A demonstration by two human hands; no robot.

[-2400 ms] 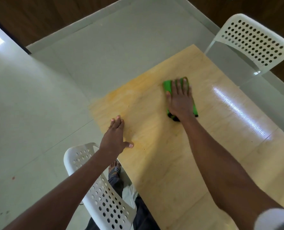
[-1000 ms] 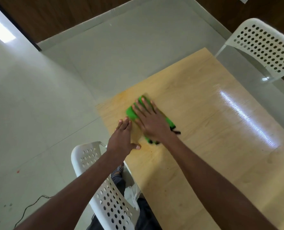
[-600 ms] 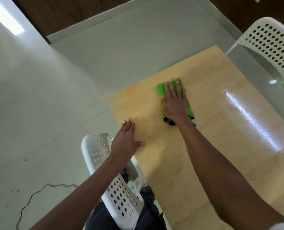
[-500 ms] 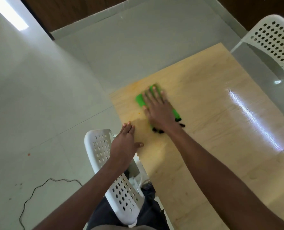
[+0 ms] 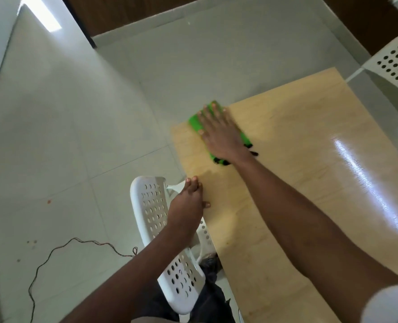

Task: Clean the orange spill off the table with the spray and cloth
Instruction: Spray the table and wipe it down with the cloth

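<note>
While the right hand lies flat on the green cloth, its fingers are straight and spread, and they press the cloth down on the table without curling round it. The cloth is at the far left corner of the table, and its far end reaches over the table edge there. A dark fringe of the cloth shows beside the wrist. The left hand rests on the left edge of the table, nearer to the person, with its fingers straight and close together and the thumb laid out on the wood; it holds nothing. Both hands are well apart from each other. I cannot see an orange spill clearly on the wood around the cloth; the surface looks pale and a little shiny, with a bright strip of light on the right side. Under the left arm stands a white chair with holes in it. Another white chair is at the far right. On the tiled floor a thin cable lies to the left.
</note>
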